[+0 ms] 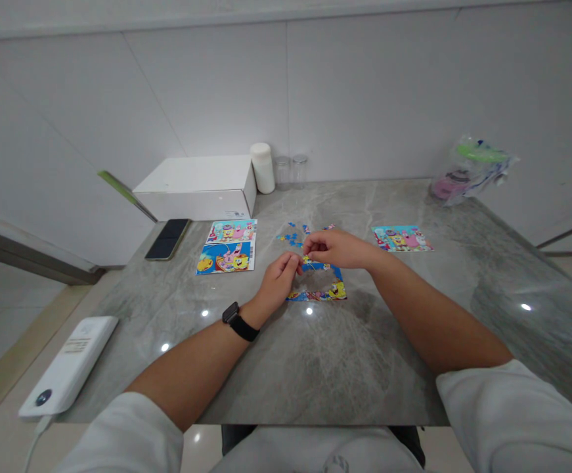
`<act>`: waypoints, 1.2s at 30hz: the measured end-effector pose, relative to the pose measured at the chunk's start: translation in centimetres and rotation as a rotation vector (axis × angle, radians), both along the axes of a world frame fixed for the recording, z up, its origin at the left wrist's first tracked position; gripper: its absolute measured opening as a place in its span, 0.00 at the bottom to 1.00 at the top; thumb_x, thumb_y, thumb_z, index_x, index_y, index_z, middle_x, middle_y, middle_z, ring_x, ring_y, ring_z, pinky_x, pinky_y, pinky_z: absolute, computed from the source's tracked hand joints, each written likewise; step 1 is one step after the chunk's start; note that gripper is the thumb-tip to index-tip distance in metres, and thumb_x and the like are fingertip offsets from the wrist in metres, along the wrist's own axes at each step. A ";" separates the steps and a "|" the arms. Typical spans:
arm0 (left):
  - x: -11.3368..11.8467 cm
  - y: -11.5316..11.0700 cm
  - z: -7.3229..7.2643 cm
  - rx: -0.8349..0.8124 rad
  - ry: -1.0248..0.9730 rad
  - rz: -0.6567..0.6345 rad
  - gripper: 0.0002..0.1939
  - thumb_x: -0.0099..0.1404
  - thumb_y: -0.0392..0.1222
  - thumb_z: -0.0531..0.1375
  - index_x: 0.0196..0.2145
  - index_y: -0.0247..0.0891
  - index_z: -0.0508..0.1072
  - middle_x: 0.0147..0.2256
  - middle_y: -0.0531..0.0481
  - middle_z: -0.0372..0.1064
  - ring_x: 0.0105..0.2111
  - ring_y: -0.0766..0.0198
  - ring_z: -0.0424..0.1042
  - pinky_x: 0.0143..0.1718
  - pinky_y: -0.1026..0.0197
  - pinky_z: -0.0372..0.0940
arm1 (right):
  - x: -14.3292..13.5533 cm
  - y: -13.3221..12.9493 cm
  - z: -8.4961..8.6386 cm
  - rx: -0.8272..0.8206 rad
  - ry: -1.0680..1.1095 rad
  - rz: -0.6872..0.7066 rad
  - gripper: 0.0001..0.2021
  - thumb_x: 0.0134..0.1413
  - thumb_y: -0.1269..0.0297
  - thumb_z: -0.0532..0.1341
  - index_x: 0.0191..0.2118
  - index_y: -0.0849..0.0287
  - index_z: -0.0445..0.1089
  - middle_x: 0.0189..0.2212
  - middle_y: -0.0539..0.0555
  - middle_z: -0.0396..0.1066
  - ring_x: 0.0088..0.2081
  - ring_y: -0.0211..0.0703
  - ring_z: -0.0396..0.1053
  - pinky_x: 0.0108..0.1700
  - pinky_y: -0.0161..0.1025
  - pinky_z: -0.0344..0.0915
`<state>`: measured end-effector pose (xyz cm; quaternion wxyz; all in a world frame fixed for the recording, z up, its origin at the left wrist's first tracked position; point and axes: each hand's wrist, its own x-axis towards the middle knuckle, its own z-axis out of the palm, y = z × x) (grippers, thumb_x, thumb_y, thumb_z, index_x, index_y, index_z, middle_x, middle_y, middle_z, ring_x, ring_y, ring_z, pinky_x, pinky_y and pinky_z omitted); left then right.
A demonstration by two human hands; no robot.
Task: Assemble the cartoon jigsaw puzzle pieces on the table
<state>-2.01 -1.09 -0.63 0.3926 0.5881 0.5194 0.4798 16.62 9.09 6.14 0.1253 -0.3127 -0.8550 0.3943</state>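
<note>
A partly assembled jigsaw puzzle [337, 290] lies on the table in front of me. Its edge pieces form a colourful frame around a bare grey middle. My left hand [280, 279], with a black watch [240, 322] on the wrist, rests at the puzzle's left side, its fingers curled together. Over the puzzle's upper edge, my right hand [329, 248] has its thumb and forefinger pinched. Whatever either hand's fingertips hold is too small or hidden to name. Loose puzzle pieces [291, 238], mostly blue, are scattered just beyond my hands.
Cartoon picture cards [225, 257] lie left, with another card [402, 238] right. A phone [168, 239], white box [197, 187], white bottle [263, 169] and clear glasses [299, 172] stand farther back. A plastic bag [473, 169] sits at back right, a white corded device [71, 364] at front left.
</note>
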 end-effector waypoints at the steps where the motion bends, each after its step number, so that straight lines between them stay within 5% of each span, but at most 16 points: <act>1: 0.0 0.0 0.0 0.000 -0.004 -0.007 0.23 0.75 0.61 0.52 0.34 0.40 0.71 0.30 0.52 0.69 0.33 0.63 0.67 0.38 0.61 0.62 | 0.0 0.0 0.0 -0.001 0.003 -0.009 0.07 0.54 0.65 0.64 0.39 0.57 0.77 0.30 0.49 0.76 0.32 0.41 0.70 0.34 0.35 0.62; 10: 0.3 -0.1 0.3 -0.001 -0.011 -0.026 0.18 0.70 0.56 0.60 0.33 0.39 0.70 0.27 0.55 0.64 0.28 0.66 0.62 0.31 0.62 0.58 | -0.1 -0.5 0.8 0.016 -0.015 0.058 0.07 0.54 0.65 0.63 0.37 0.57 0.79 0.28 0.48 0.76 0.31 0.39 0.68 0.35 0.36 0.60; 18: 0.3 -0.2 0.1 0.049 -0.020 0.017 0.16 0.71 0.53 0.60 0.33 0.38 0.72 0.28 0.54 0.69 0.29 0.66 0.65 0.32 0.63 0.59 | 0.2 -1.3 1.3 -0.041 0.005 -0.020 0.09 0.55 0.64 0.66 0.42 0.58 0.77 0.33 0.51 0.78 0.35 0.41 0.72 0.38 0.36 0.64; 26: 0.8 -1.6 0.6 0.181 0.177 -0.120 0.14 0.75 0.48 0.56 0.38 0.38 0.76 0.32 0.51 0.76 0.31 0.64 0.69 0.35 0.62 0.63 | 2.3 -2.2 3.2 0.088 -0.094 -0.046 0.07 0.53 0.68 0.64 0.38 0.58 0.77 0.32 0.50 0.76 0.33 0.39 0.70 0.38 0.35 0.62; 31: 0.8 -2.1 0.5 0.443 0.444 -0.257 0.13 0.77 0.46 0.55 0.41 0.39 0.78 0.37 0.47 0.78 0.39 0.60 0.74 0.44 0.56 0.65 | 3.9 -2.6 2.3 0.126 -0.219 -0.036 0.08 0.55 0.70 0.62 0.38 0.58 0.79 0.31 0.50 0.77 0.33 0.39 0.70 0.37 0.35 0.61; 36: 0.9 -2.0 0.2 0.567 0.640 -0.433 0.13 0.76 0.45 0.57 0.42 0.40 0.81 0.37 0.45 0.78 0.39 0.59 0.74 0.42 0.56 0.65 | 3.9 -3.4 0.0 0.123 -0.343 -0.013 0.09 0.55 0.74 0.63 0.40 0.59 0.79 0.32 0.51 0.79 0.34 0.39 0.72 0.37 0.33 0.60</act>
